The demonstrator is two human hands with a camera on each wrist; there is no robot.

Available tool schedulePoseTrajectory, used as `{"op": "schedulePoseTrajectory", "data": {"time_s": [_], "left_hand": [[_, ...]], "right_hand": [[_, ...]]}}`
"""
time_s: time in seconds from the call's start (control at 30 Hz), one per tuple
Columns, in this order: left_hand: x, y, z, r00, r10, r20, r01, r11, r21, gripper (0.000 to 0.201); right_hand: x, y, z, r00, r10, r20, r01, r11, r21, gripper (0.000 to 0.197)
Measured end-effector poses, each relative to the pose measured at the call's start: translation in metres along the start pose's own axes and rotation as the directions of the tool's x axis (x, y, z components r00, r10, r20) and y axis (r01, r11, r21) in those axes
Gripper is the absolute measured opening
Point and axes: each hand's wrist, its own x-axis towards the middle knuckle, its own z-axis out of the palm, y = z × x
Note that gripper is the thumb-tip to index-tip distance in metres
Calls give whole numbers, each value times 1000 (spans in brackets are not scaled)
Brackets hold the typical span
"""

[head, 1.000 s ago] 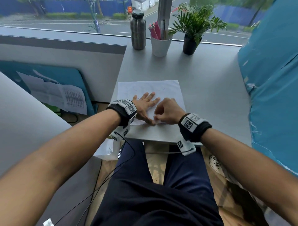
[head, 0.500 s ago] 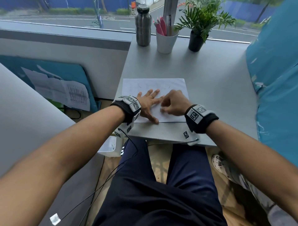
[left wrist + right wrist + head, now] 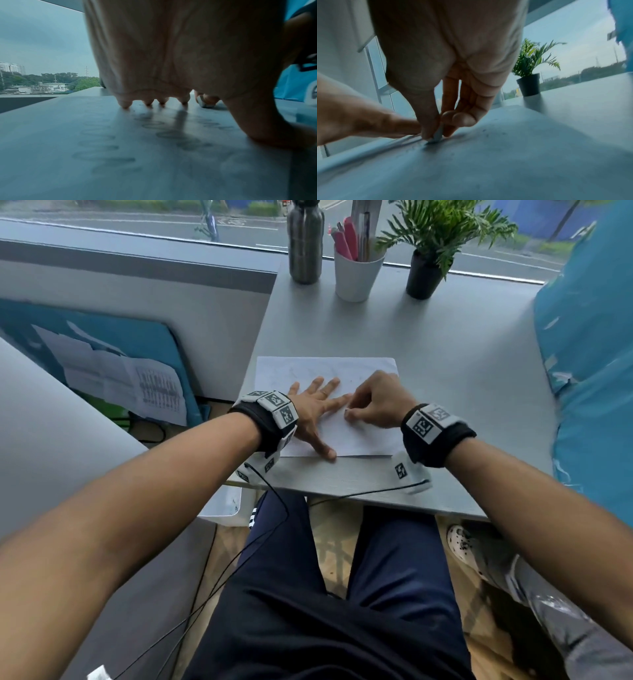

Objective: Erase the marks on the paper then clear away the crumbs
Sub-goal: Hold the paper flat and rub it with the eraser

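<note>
A white sheet of paper (image 3: 359, 436) lies near the front edge of the grey desk (image 3: 445, 344). Faint pencil marks (image 3: 106, 159) cover it, and dark crumbs (image 3: 485, 133) lie scattered on it. My left hand (image 3: 317, 409) lies flat on the paper's left half, fingers spread, thumb near the front edge. My right hand (image 3: 375, 404) pinches a small white eraser (image 3: 437, 136) between thumb and fingers, its tip pressed on the paper just right of my left fingertips. The same eraser (image 3: 203, 102) shows beyond my left fingers.
At the back of the desk stand a steel bottle (image 3: 305, 241), a white cup of pens (image 3: 356, 273) and a potted plant (image 3: 424, 273). A blue sheet (image 3: 589, 354) hangs along the right side. Papers (image 3: 137, 385) lean on the wall below left.
My right hand with the eraser has moved up the paper, away from the front edge. The left hand stays flat on the sheet. The head camera has tilted a little.
</note>
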Motion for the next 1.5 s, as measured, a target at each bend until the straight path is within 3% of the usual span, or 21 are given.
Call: {"op": "schedulePoseTrajectory", "data": {"time_s": [0.13,0.3,0.43,0.57,0.7,0.73,0.83,1.0,1.13,1.27,1.4,1.5], "left_hand": [[2,-3,1,1000,3,2,-3,1000,-1,136],[3,-1,1,1000,-8,17,7,1000,30,137],[2,-3,0,1000,3,25,-4,1000,22,137],[3,-1,-1,999,-2,33,1,1000,26,138],[3,-2,0,999,-8,33,8,1000,24,138],[2,-2,-1,999,-8,35,7,1000,25,138],[1,0,-1,1000,-7,31,7,1000,1,139],[2,-4,-1,1000,-13,10,13,1000,-5,144],[1,-1,-3,999,-34,-2,34,999,-23,143],[4,-3,-3,998,-58,5,58,998,-16,147],[3,2,-6,997,-76,12,76,997,-18,149],[2,2,-7,996,-83,16,83,997,-11,151]], "right_hand": [[-13,-12,15,979,-116,171,119,993,-9,8],[4,2,0,1000,-21,-17,22,999,24,9],[-17,-14,16,981,-143,134,138,990,42,7],[-3,3,3,1000,-18,-16,19,996,89,10],[-25,-9,15,969,-163,187,156,986,52,6],[-22,-4,12,974,-134,185,126,991,53,6],[-8,12,2,1000,-14,6,14,996,91,8],[-17,-7,13,971,-164,174,159,986,40,5],[5,7,1,999,-27,-39,30,997,68,8],[-10,-6,15,977,-150,152,144,988,49,5],[15,9,-3,999,-10,-39,13,996,83,10],[0,-6,11,985,-132,110,130,991,30,8]]}}
